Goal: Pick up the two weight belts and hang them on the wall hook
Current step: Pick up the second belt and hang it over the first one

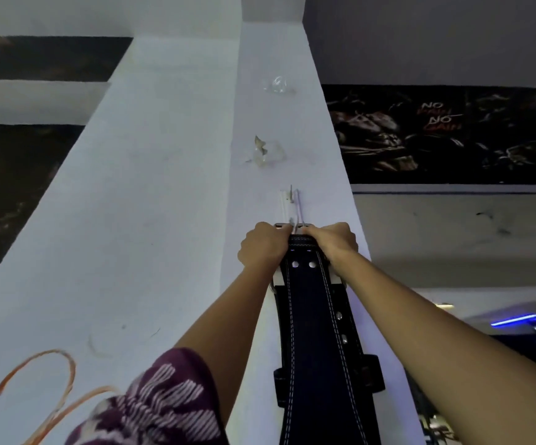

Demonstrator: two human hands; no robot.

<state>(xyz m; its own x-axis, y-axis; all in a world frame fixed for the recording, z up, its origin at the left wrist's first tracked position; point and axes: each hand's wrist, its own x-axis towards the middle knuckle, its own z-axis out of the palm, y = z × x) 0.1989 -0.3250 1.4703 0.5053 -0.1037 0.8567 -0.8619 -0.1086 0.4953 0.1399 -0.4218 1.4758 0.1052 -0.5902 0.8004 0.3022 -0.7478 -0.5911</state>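
A black leather weight belt (308,316) with white stitching and metal studs hangs down the face of a white pillar. Its metal buckle end sits at the white wall hook (294,207) fixed to the pillar. My left hand (265,247) grips the belt's top on the left side. My right hand (332,242) grips it on the right, both just under the hook. A second black belt (374,370) lies partly hidden behind the first, its edges showing at the sides.
The white pillar (163,220) fills the middle of the view. Two clear torn stick-on hook remains (265,152) sit higher up on it. A dark poster (453,133) with "NO PAIN NO GAIN" hangs on the right wall. Orange scribbles (51,387) mark the pillar's lower left.
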